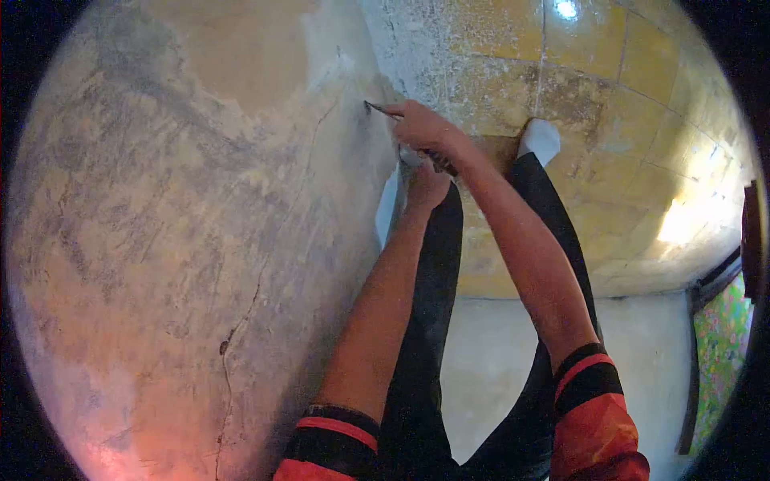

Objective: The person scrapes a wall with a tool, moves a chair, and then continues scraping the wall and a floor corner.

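My right hand (423, 128) is closed around a slim dark-bladed hand tool (383, 109), its forefinger stretched along it. The tool's tip meets the plastered wall (265, 200), where a small dark mark shows. Close below, my left hand (427, 186) is curled with its fingers partly hidden behind the right wrist; I cannot tell what it holds. Something dark and patterned (440, 163) shows between the left hand and the right wrist. Beside the left forearm, a pale bluish flat thing (387, 208) stands against the wall.
The wall has a long crack (225, 353) and a smooth tan patch (245, 52). Yellow floor tiles (634, 144) carry white dust near the wall. My dark-trousered legs are spread, with one white-socked foot (542, 140) on the tiles. A flowered cloth (722, 353) hangs at the far right.
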`<state>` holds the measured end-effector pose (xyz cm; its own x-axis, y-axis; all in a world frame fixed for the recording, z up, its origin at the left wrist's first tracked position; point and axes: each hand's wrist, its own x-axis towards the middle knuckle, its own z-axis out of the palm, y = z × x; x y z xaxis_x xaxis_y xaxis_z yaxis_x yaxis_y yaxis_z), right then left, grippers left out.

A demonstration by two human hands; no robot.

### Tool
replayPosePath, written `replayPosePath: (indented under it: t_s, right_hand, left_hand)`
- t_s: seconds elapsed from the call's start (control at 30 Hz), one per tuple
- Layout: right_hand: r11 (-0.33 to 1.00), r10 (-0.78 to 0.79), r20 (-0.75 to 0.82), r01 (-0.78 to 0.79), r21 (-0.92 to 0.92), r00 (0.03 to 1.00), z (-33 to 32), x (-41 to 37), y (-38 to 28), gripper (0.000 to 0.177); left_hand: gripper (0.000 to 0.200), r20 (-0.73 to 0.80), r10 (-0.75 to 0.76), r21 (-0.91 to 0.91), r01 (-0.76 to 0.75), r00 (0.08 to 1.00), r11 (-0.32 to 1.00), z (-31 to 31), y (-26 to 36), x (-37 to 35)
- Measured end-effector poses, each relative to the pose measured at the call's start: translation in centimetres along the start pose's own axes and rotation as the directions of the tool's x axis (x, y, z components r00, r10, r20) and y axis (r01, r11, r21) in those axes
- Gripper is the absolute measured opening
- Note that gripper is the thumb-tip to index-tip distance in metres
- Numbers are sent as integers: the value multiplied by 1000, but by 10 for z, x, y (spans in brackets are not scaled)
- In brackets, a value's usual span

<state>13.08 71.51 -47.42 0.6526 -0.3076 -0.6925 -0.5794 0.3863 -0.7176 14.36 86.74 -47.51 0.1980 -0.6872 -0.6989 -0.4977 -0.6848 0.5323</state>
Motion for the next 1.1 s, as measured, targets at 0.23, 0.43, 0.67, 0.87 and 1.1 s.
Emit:
replayPosePath:
  t_s: [0.23, 0.43, 0.67, 0.87, 1.1]
  right_hand:
    - [995, 91, -110, -94, -22, 990, 28, 15, 3, 59]
    - [949, 108, 40, -115, 295, 993, -15, -14, -25, 73]
    - [938, 159, 107, -184, 294, 982, -1, -25, -23, 69]
    - [995, 95, 48, -97, 38, 994, 2, 14, 17, 66]
    - [971, 221, 224, -235, 34, 949, -32, -16, -27, 66]
  left_hand:
    - [36, -179, -108, -512, 2, 978, 859, 23, -22, -6]
    - [44, 100, -87, -55, 93, 991, 994, -13, -13, 2]
    - [41, -52, 252, 97, -246, 966, 964, -14, -16, -2]
    - [37, -20, -102, 38, 102, 995, 994, 6, -9, 3]
    - [37, 15, -112, 106, 110, 994, 988, -14, 12, -3]
